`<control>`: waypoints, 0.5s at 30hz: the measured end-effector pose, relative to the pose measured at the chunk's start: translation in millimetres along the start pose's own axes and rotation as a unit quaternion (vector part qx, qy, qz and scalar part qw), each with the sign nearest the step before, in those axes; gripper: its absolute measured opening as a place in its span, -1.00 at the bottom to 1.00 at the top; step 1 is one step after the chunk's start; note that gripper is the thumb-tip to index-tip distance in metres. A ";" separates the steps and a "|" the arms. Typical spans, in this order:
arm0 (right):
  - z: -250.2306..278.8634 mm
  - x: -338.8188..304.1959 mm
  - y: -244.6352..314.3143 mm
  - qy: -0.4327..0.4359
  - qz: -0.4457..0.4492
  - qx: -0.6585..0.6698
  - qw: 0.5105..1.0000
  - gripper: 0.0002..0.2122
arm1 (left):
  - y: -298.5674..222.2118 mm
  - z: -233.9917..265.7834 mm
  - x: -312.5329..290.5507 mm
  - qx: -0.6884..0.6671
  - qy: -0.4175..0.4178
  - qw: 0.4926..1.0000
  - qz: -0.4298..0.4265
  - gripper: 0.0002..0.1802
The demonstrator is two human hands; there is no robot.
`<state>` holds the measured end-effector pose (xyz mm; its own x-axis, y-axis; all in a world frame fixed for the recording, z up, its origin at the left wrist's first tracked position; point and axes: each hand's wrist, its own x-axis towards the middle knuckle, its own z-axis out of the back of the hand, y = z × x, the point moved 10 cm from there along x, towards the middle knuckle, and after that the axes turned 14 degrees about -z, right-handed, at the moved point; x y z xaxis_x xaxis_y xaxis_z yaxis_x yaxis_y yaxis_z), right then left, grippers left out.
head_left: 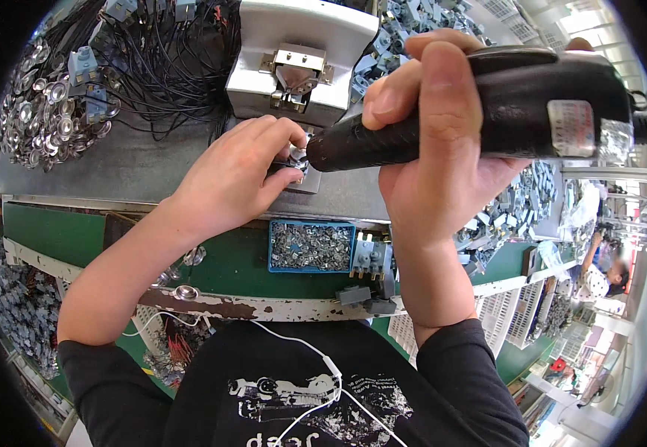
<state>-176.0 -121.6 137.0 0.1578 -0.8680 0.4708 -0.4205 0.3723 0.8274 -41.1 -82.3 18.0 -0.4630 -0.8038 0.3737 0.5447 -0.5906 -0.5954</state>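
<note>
Left hand (235, 165) near blue tray (270, 247) of hardware (312, 247)

Looks like smooth plastic on the power tool (521, 108); to its left, shines like polished metal on the round cups (59, 125).

We see the right hand (442, 141) grip a black power tool (515, 106), its tip (317, 153) close to a small metal part (298, 155) between thumb and forefinger of the left hand (230, 173).
</note>
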 end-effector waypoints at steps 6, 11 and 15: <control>-5.9 -8.7 0.8 -0.013 0.027 -0.021 0.999 -0.22 | -0.8 0.1 0.3 -0.001 -0.002 1.000 -0.004 -0.59; -6.3 -7.9 10.9 0.011 0.021 -0.020 1.000 -0.17 | 0.1 -0.3 -0.4 -0.013 -0.006 1.000 -0.001 -0.58; -7.6 -7.3 12.6 0.027 0.019 -0.023 0.999 -0.16 | 0.4 -0.6 -1.1 -0.022 -0.009 1.000 0.001 -0.58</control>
<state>-175.6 -108.0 146.3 0.1909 -0.8339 0.5178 -0.3867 0.4210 0.8205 -40.8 -81.6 16.9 -0.4486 -0.8064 0.3853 0.5144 -0.5855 -0.6266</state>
